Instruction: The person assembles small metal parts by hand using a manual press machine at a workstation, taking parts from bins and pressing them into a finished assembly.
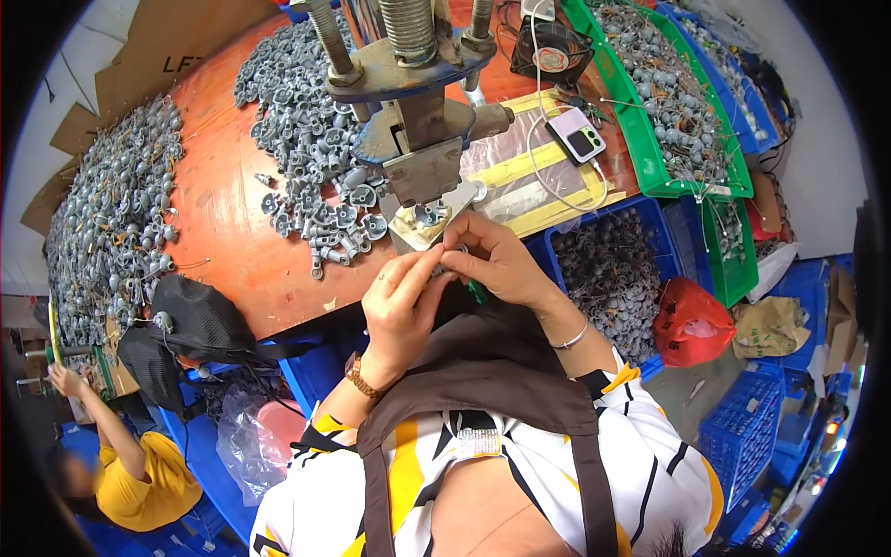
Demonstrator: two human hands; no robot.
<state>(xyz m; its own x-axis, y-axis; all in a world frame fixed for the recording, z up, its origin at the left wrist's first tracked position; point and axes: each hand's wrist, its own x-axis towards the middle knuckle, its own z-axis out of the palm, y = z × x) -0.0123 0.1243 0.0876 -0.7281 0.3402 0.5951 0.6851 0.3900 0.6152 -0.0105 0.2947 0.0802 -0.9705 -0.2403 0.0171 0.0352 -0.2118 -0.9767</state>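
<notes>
In front of a metal press (418, 139), my left hand (397, 304) and my right hand (498, 267) meet with fingertips pinched together. Whatever small piece they hold is mostly covered by the fingers; only a greyish bit shows, and I cannot make out its kind. A green bit (476, 292) shows just under my right hand. Right beyond the fingertips, a small grey plastic part (429, 215) sits on the pale fixture (413, 229) beneath the press head. A heap of grey plastic fittings (320, 139) spreads on the orange table (218, 223) to the left of the press.
Wired grey parts (111, 213) are piled at the far left. On the right stand a green tray (733, 172) and a blue bin (664, 246), both loaded with parts. A phone (575, 136) on a white cable lies near a fan (552, 56). A co-worker in yellow (148, 483) sits lower left.
</notes>
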